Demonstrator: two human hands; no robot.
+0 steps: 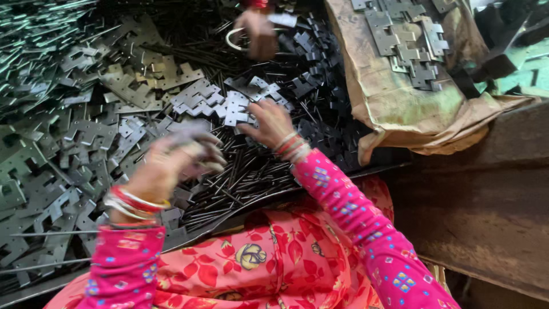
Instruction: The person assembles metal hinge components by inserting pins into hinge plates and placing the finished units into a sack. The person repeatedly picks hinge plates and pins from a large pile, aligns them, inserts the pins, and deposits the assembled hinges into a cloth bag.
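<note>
The left hand (171, 160) is curled around a blurred metal hinge plate (191, 134); the right hand (269, 123), fingers loosely bent, touches the plates (237, 109) heaped beside thin pins (240, 177). Another person's hand (257, 34) grips a plate further back.

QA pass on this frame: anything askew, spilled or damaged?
Nothing damaged. Flat metal hinge plates and thin pins lie in loose heaps; more plates sit on a crumpled brown sack. Left hand is motion-blurred.
</note>
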